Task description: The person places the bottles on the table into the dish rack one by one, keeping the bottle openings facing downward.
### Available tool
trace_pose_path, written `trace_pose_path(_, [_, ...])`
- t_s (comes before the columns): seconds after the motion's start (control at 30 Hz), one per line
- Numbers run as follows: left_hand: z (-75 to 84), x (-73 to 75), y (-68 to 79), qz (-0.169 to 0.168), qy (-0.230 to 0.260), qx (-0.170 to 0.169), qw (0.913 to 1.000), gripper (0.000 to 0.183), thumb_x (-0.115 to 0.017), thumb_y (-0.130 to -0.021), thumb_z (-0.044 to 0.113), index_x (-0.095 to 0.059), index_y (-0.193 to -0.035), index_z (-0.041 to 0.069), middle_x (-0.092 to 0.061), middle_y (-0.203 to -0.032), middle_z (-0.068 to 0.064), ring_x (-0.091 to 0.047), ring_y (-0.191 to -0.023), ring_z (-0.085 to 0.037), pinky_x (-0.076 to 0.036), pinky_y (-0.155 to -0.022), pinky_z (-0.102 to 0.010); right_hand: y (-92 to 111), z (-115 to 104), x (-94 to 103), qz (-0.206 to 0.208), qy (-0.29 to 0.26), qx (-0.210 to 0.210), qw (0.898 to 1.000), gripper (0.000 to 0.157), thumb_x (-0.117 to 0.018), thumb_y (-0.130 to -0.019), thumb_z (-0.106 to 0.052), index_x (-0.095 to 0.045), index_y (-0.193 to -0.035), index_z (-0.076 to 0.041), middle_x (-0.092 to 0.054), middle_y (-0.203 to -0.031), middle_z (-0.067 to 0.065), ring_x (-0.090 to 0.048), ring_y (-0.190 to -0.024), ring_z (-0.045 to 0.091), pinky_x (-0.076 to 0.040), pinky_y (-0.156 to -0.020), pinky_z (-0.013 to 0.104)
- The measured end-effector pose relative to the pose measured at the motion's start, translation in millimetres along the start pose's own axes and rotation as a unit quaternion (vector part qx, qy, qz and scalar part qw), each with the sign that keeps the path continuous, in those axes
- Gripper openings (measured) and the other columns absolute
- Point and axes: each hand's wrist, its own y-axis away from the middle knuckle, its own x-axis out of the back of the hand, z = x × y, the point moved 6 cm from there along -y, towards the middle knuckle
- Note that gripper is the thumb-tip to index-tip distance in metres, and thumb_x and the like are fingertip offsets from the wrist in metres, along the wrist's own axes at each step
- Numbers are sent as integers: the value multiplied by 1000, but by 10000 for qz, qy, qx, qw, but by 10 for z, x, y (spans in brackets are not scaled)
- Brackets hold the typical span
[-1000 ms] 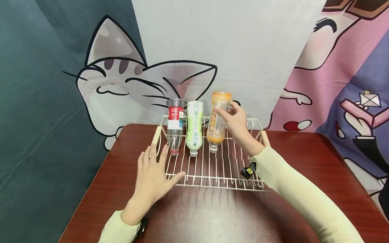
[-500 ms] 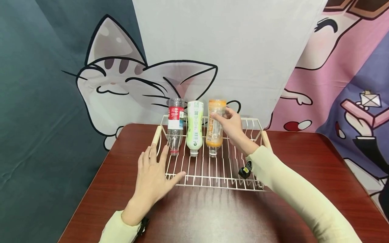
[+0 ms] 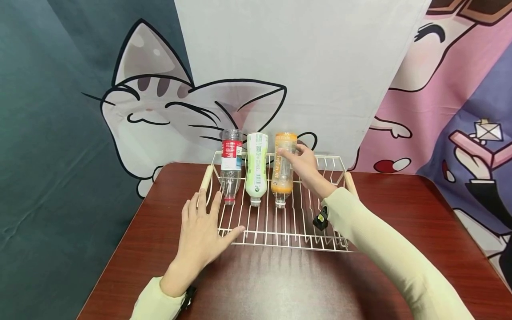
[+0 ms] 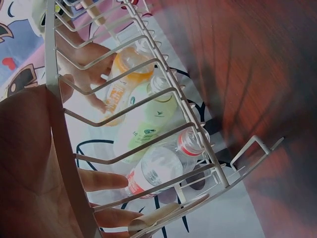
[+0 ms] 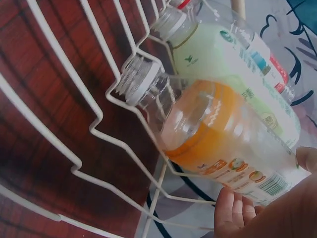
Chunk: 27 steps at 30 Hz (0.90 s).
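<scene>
An empty plastic bottle with an orange label [image 3: 283,171] leans neck-down in the white wire rack [image 3: 276,233]. My right hand [image 3: 306,166] holds it by its upper part, thumb on the near side and fingers round the other. To its left stand a green-and-white bottle [image 3: 256,166] and a clear bottle with a red-and-white label [image 3: 230,153], both neck-down in the rack. My left hand [image 3: 202,238] lies with fingers spread at the rack's front left corner. In the left wrist view, its fingers [image 4: 104,179] show through the wires.
Wooden handles, a left one [image 3: 206,178] and a right one [image 3: 350,182], flank the rack. It stands on a dark red table [image 3: 280,289]. Close behind hangs a printed cloth [image 3: 320,66] with cartoon figures.
The orange-labelled bottle has come down and slightly left into the rack, its neck now level with the other two. My right hand followed it; the left stays in place.
</scene>
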Motion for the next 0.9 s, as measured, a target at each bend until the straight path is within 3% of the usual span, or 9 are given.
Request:
trace_pose_path(0.3, [-4,-9,-2,-102,28,58,9999,113,-71,-85,80,-50,-164,2,-37,-168,-40,-37,-155,-57,-29,-126,-69,-66,2,-44,73,284,63,9995,72,-80,-101,-35,-54,-158,0,-65,-139,22,-69,-106,26,-63,-98,45])
trace_pose_path(0.53, [-2,8,4,-23,44,36,10000,111,-72,-84,78,-52,-161,1,-40,-166,-40,-39,-153,-57,-31,-124,-70,-78,-4,-89,-98,586,49,9982,78,-77,-103,-41,-48,-163,-1,-65,-143,24,-70,-118,36,-61,-102,51])
trace_pose_path(0.9, [4,15,-4,-73,-109,42,9999,110,-72,-85,79,-52,-161,1,-41,-166,-38,-40,-153,-56,-33,-124,-69,-75,-11,-63,-310,553,-54,9980,77,-72,-107,-42,-45,-163,4,-62,-147,27,-66,-129,41,-57,-110,53])
